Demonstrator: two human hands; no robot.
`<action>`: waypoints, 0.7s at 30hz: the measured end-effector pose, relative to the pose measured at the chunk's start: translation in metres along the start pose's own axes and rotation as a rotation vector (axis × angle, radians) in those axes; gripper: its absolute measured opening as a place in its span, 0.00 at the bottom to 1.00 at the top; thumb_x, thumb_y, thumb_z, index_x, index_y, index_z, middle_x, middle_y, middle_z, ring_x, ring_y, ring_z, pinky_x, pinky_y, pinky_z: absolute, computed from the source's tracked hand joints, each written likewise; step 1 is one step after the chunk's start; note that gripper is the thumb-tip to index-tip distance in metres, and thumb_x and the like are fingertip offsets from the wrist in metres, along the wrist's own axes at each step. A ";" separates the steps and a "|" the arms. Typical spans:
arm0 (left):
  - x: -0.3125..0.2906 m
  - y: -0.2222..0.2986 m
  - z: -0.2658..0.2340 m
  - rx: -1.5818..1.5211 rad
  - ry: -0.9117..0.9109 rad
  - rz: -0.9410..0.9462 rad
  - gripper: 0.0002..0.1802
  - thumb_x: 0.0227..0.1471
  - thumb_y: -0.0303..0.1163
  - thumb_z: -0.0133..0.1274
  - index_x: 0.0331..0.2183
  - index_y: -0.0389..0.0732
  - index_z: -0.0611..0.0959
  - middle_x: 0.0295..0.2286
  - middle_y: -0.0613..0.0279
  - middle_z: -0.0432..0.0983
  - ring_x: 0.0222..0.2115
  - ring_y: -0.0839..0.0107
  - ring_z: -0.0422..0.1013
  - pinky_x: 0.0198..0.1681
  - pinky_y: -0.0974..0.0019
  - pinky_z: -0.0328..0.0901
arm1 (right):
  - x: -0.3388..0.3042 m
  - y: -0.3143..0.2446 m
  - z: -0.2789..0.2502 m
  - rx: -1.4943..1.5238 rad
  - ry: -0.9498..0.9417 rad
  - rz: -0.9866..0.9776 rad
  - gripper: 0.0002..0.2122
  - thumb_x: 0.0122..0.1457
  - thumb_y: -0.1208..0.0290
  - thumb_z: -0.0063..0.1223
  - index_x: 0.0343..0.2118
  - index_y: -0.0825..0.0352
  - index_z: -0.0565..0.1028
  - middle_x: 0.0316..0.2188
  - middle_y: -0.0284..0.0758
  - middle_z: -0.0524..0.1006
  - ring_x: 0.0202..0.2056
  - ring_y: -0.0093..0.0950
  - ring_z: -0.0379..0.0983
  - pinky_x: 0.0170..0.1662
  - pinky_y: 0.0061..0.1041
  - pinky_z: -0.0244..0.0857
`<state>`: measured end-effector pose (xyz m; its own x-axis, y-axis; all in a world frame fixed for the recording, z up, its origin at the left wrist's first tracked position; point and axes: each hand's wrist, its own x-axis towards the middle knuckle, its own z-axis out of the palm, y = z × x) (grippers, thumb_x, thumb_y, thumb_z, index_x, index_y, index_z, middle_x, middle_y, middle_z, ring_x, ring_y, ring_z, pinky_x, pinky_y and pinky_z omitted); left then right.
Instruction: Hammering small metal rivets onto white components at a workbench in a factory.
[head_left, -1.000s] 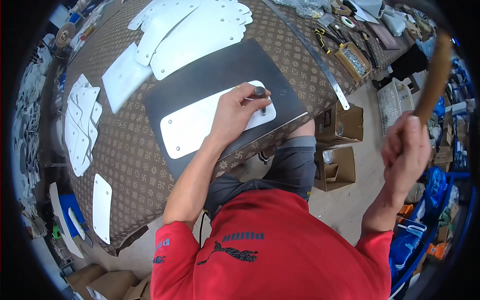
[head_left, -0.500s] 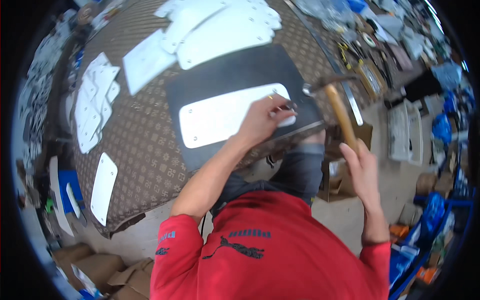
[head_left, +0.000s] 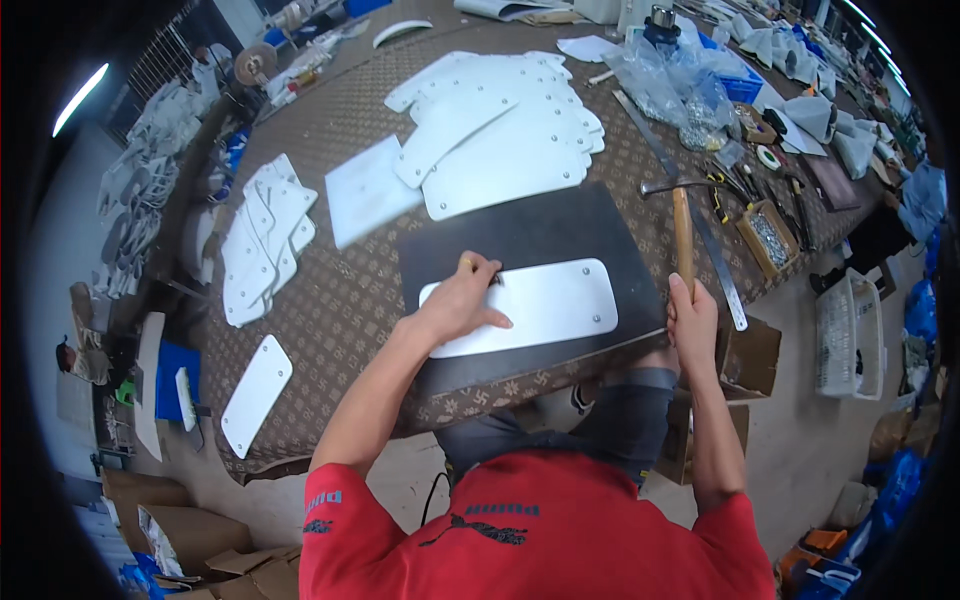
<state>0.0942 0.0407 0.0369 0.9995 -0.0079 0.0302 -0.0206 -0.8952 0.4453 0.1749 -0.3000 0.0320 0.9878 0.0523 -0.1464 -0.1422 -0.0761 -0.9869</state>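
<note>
My left hand (head_left: 463,302) grips the left end of a white panel (head_left: 555,305) with rounded corners. Its thumb stretches across the surface and the bent fingers are by the far edge, hiding that end. Two small round metal studs show at the panel's right end. The panel lies on a dark square board (head_left: 520,240) at the table's near edge. To the right, my right hand (head_left: 692,318) is closed round the wooden handle of a hammer (head_left: 684,235). The hammer's metal head is raised, off the panel.
Beyond the board lie stacked white panels (head_left: 515,150) and a white slab (head_left: 370,190). More panels (head_left: 268,240) and a single one (head_left: 257,395) are at left. A metal ruler (head_left: 715,255), a box of small metal parts (head_left: 768,240) and tools lie right. A white basket (head_left: 848,335) stands beyond.
My left hand has moved from the panel's right end to its left end. The hammer has swung more upright in my right hand. The whole view has shifted, showing more of the far table.
</note>
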 end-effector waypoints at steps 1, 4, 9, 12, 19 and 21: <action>0.002 0.007 -0.003 0.004 -0.050 -0.034 0.39 0.41 0.41 0.71 0.52 0.35 0.74 0.43 0.50 0.74 0.47 0.51 0.73 0.49 0.56 0.69 | 0.011 0.008 0.002 0.022 0.001 -0.010 0.13 0.69 0.62 0.51 0.27 0.62 0.68 0.16 0.20 0.63 0.15 0.11 0.56 0.18 0.16 0.49; 0.016 0.017 -0.014 0.037 -0.154 -0.103 0.39 0.39 0.39 0.72 0.52 0.36 0.76 0.44 0.47 0.74 0.51 0.49 0.70 0.51 0.53 0.67 | 0.039 0.026 -0.001 -0.158 0.053 -0.123 0.14 0.68 0.62 0.52 0.27 0.63 0.68 0.16 0.22 0.65 0.16 0.12 0.59 0.19 0.17 0.52; 0.052 0.004 -0.034 0.124 -0.355 -0.057 0.33 0.39 0.41 0.72 0.47 0.39 0.80 0.43 0.49 0.75 0.48 0.49 0.73 0.50 0.55 0.68 | 0.043 0.028 -0.007 0.039 0.010 -0.025 0.14 0.68 0.63 0.53 0.26 0.64 0.69 0.16 0.24 0.66 0.17 0.14 0.62 0.19 0.20 0.55; 0.089 -0.009 -0.071 0.168 -0.302 0.032 0.26 0.41 0.40 0.70 0.41 0.38 0.83 0.40 0.49 0.76 0.46 0.51 0.73 0.48 0.54 0.68 | 0.043 0.037 -0.006 0.057 0.041 -0.062 0.12 0.69 0.64 0.51 0.28 0.60 0.66 0.16 0.19 0.61 0.14 0.11 0.56 0.16 0.15 0.48; 0.163 -0.014 -0.084 0.238 0.382 0.005 0.26 0.46 0.42 0.68 0.46 0.40 0.82 0.46 0.48 0.75 0.44 0.50 0.75 0.47 0.55 0.69 | 0.038 0.031 -0.004 -0.001 0.080 -0.075 0.11 0.68 0.66 0.51 0.28 0.61 0.67 0.17 0.20 0.63 0.15 0.11 0.57 0.16 0.17 0.50; 0.167 -0.017 -0.055 0.247 0.343 0.008 0.28 0.47 0.42 0.67 0.49 0.42 0.80 0.50 0.48 0.73 0.45 0.49 0.75 0.47 0.54 0.70 | 0.039 0.031 -0.005 -0.032 0.097 -0.082 0.11 0.68 0.66 0.51 0.28 0.62 0.67 0.17 0.20 0.63 0.15 0.12 0.58 0.16 0.17 0.51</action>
<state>0.2604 0.0791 0.0836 0.9326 0.0960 0.3479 0.0195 -0.9760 0.2170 0.2096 -0.3052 -0.0037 0.9977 -0.0364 -0.0569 -0.0605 -0.1077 -0.9923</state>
